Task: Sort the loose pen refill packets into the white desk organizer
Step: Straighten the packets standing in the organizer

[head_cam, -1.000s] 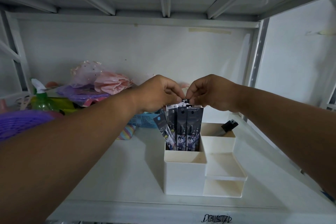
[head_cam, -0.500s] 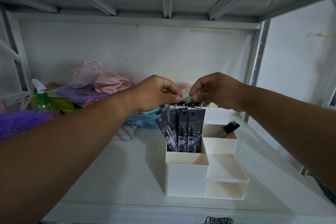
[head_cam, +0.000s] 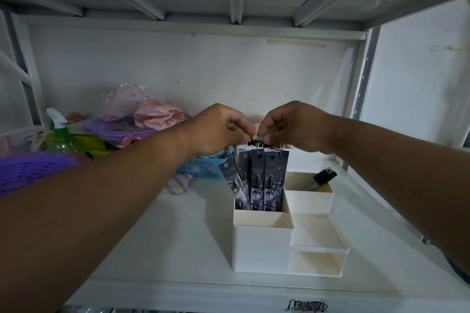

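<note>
Over the last second the two hands have drawn a little closer together above the white desk organizer (head_cam: 262, 246) and the pen refill packets (head_cam: 264, 180) have settled: they stand nearly upright in the organizer's tall back-left compartment, one at the left leaning outward. The left hand (head_cam: 218, 129) and right hand (head_cam: 295, 127) meet just over the packets' header strips, and the fingers (head_cam: 244, 138) of both are curled in a pinch at those top edges; whether each hand actually grips a header or only steadies it is hard to tell in this dim view, since the knuckles hide the contact. The organizer sits on the white shelf (head_cam: 178, 231), with a dark object (head_cam: 324, 178) resting in its back-right compartment and the lower front trays bare. Judging from this, the packets are already inside and the hands are straightening or squaring the bunch, so the sorting looks close to done. No loose packets show elsewhere on the shelf.
</note>
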